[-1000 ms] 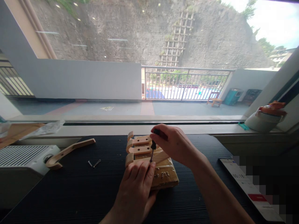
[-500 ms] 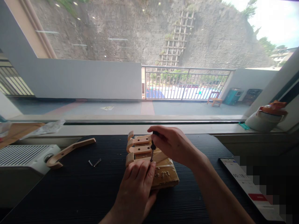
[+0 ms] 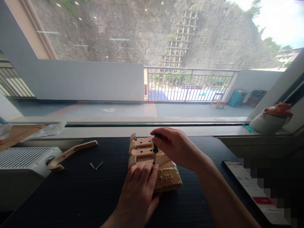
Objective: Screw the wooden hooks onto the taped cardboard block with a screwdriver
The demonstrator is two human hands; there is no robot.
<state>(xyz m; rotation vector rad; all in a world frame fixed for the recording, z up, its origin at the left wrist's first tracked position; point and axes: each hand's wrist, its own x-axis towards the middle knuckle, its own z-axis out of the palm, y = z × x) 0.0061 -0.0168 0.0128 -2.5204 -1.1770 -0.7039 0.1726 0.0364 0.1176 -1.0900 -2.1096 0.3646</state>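
Observation:
A wooden board (image 3: 169,181) with three curved wooden hooks (image 3: 140,152) lies on the black table (image 3: 71,193). My right hand (image 3: 177,147) is closed round a small black-handled screwdriver (image 3: 155,151), held upright with its tip on the nearest hook. My left hand (image 3: 140,188) lies flat on the board's near end, fingers stretched toward the screwdriver tip, pressing the board down. A row of small holes or screw heads (image 3: 166,177) shows on the board just right of my left fingers.
A loose wooden hook (image 3: 68,154) and two screws (image 3: 95,165) lie to the left on the table. A white slatted appliance (image 3: 22,160) sits at far left, a phone (image 3: 255,190) at right, and a white pot with an orange figure (image 3: 270,120) on the sill.
My right hand has shifted slightly on the screwdriver handle, as if turning it. The left hand and the board stay where they were.

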